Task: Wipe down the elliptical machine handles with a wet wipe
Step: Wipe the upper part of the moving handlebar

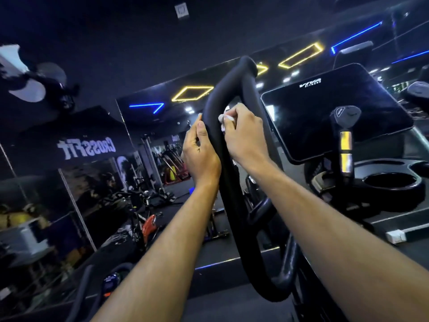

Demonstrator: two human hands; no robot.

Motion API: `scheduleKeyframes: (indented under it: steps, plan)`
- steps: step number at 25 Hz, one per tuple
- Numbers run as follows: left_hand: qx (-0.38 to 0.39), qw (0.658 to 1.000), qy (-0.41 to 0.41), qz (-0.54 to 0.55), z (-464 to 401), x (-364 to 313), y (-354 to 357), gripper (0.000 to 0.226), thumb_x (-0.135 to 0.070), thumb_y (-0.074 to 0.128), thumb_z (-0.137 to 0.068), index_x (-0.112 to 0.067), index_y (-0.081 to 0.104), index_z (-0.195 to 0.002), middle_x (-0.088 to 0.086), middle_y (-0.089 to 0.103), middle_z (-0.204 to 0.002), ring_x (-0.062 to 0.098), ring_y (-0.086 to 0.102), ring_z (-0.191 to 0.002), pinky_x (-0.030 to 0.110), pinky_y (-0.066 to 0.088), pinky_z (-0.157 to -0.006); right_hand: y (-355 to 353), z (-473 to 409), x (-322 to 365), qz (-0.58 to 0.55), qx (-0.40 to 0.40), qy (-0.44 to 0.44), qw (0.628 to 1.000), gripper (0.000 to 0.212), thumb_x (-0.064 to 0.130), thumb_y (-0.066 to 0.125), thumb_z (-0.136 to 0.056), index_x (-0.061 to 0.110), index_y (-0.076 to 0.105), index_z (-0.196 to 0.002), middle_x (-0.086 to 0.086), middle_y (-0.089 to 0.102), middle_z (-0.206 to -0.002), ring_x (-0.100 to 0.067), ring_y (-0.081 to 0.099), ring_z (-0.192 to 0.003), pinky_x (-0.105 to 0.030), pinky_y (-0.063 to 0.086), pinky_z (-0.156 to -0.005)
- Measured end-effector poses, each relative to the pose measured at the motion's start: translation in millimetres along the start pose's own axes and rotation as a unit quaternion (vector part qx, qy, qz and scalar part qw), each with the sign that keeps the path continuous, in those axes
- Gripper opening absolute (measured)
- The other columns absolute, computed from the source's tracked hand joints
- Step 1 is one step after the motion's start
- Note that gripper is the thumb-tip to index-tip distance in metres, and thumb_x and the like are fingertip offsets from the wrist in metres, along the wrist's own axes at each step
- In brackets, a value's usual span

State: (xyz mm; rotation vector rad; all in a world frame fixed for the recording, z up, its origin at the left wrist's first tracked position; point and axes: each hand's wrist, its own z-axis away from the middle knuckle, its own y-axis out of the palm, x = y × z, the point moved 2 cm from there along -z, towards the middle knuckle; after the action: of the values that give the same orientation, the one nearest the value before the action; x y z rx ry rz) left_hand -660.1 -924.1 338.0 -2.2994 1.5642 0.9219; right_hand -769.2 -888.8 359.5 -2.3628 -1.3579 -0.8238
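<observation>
Handle [228, 145]: black, curved, upright at centre frame. Left hand [200, 152]: fingers wrapped round the handle's left side. Right hand [243, 133]: fingers pinching a crumpled white wipe [223, 119], pressed to the handle's right side, level with the left hand. Console [334, 112]: dark screen, to the right.

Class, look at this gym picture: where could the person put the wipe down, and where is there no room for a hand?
Free: the round cup holder right of the handle, below the dark screen, looks empty. Crowded: the upper handle, where the left hand grips one side and the right hand presses the wipe on the other.
</observation>
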Motion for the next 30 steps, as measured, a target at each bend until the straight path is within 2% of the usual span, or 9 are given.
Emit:
scheduleKeyframes:
  steps: [3,7,11,13,16,18,22,26,30]
  plan:
    - [-0.005,0.999,0.025,-0.031,0.0,-1.8,-2.2,0.036,-0.039,0.047,-0.11,-0.024,0.071,-0.133,-0.015,0.072,-0.126,-0.002,0.061,-0.114,0.03,0.05,-0.105,10.6,7.8,2.1,-0.043,-0.028,0.018,0.999,0.011,0.02,0.051,-0.103,0.018,0.056,-0.094,0.003,0.069,-0.094,-0.013,0.065,-0.088,-0.036,0.053,-0.079]
    - [-0.026,0.998,0.04,-0.039,-0.1,-1.2,-0.6,0.036,-0.039,0.048,-0.109,-0.026,0.072,-0.132,-0.015,0.072,-0.125,0.0,0.064,-0.113,0.03,0.052,-0.102,-15.8,-0.8,-2.6,0.138,0.109,-0.016,0.984,0.011,0.025,0.055,-0.1,0.021,0.058,-0.09,-0.006,0.07,-0.098,-0.025,0.065,-0.094,-0.037,0.052,-0.081]
    - [-0.022,0.999,0.031,-0.026,2.7,-3.5,-0.9,0.035,-0.036,0.049,-0.11,-0.024,0.071,-0.133,-0.01,0.072,-0.13,0.0,0.064,-0.12,0.026,0.051,-0.105,-20.1,-18.9,13.6,0.088,0.04,-0.027,0.995,0.013,0.022,0.053,-0.1,0.014,0.063,-0.098,-0.005,0.071,-0.096,-0.025,0.067,-0.093,-0.041,0.055,-0.083]
    - [-0.022,0.999,0.036,-0.032,2.5,-3.4,-1.6,0.034,-0.034,0.049,-0.11,-0.023,0.071,-0.134,-0.01,0.072,-0.131,-0.001,0.063,-0.119,0.02,0.05,-0.101,-9.7,-11.1,13.7,0.091,0.067,-0.007,0.994,0.015,0.022,0.051,-0.101,0.012,0.062,-0.102,-0.005,0.069,-0.101,-0.027,0.066,-0.097,-0.041,0.054,-0.086]
    - [-0.031,0.998,0.045,-0.04,1.4,-2.2,-1.1,0.034,-0.033,0.048,-0.11,-0.024,0.072,-0.134,-0.012,0.072,-0.128,-0.006,0.063,-0.111,0.015,0.049,-0.095,-20.0,-3.9,9.0,0.164,0.178,0.002,0.97,0.019,0.022,0.05,-0.1,0.011,0.065,-0.095,-0.009,0.07,-0.097,-0.028,0.066,-0.083,-0.038,0.056,-0.075]
    - [-0.029,0.998,0.042,-0.036,0.8,-2.3,0.7,0.034,-0.033,0.048,-0.111,-0.024,0.072,-0.133,-0.019,0.071,-0.122,-0.016,0.061,-0.102,0.01,0.047,-0.09,-30.0,-9.8,10.8,0.164,0.174,-0.002,0.971,0.02,0.023,0.052,-0.099,0.011,0.067,-0.094,-0.012,0.072,-0.096,-0.029,0.067,-0.078,-0.039,0.058,-0.072]
    - [-0.04,0.995,0.061,-0.065,0.8,-1.3,-1.9,0.034,-0.03,0.048,-0.111,-0.021,0.072,-0.134,-0.01,0.074,-0.126,-0.016,0.061,-0.098,0.003,0.043,-0.084,-19.5,4.2,17.5,0.161,0.142,-0.005,0.977,0.019,0.022,0.05,-0.1,0.012,0.061,-0.111,-0.013,0.065,-0.112,-0.033,0.064,-0.102,-0.039,0.052,-0.084]
    - [-0.045,0.993,0.073,-0.083,0.9,-1.9,-2.0,0.035,-0.032,0.047,-0.11,-0.022,0.071,-0.134,-0.005,0.073,-0.129,0.006,0.066,-0.117,0.017,0.051,-0.097,-29.0,12.6,7.9,0.234,0.224,-0.023,0.946,0.018,0.019,0.048,-0.099,0.01,0.063,-0.104,-0.012,0.066,-0.112,-0.035,0.063,-0.102,-0.04,0.052,-0.086]
    - [-0.053,0.993,0.07,-0.08,-0.4,0.8,-2.9,0.037,-0.036,0.047,-0.109,-0.025,0.072,-0.133,-0.007,0.075,-0.125,0.007,0.068,-0.114,0.03,0.054,-0.099,-22.2,13.0,7.4,0.213,0.165,-0.03,0.963,0.019,0.022,0.048,-0.101,0.012,0.058,-0.113,-0.015,0.064,-0.113,-0.038,0.062,-0.103,-0.041,0.049,-0.082]
